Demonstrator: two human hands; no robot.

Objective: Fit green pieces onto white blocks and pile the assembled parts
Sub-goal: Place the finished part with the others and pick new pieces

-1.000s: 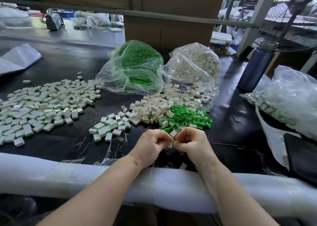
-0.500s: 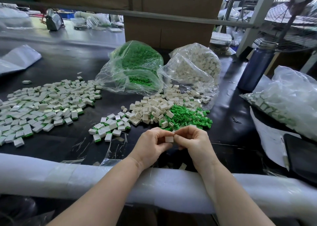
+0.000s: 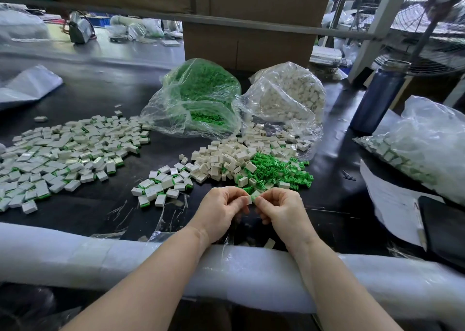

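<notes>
Left hand (image 3: 221,208) and right hand (image 3: 281,208) both pinching white block (image 3: 249,199), green pieces (image 3: 279,171) behind

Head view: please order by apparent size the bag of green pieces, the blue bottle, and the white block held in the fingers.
1. Bag of green pieces
2. Blue bottle, though it stands farther from the camera
3. White block, pinched between both hands

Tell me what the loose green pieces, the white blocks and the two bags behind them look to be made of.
Green pieces: likely moulded plastic, uniform bright colour, thin prongs.
White blocks: probably plastic too, off-white, matte, crisp square edges.
Bags: thin clear plastic film, crinkled, with glare streaks, and the contents show through.
</notes>
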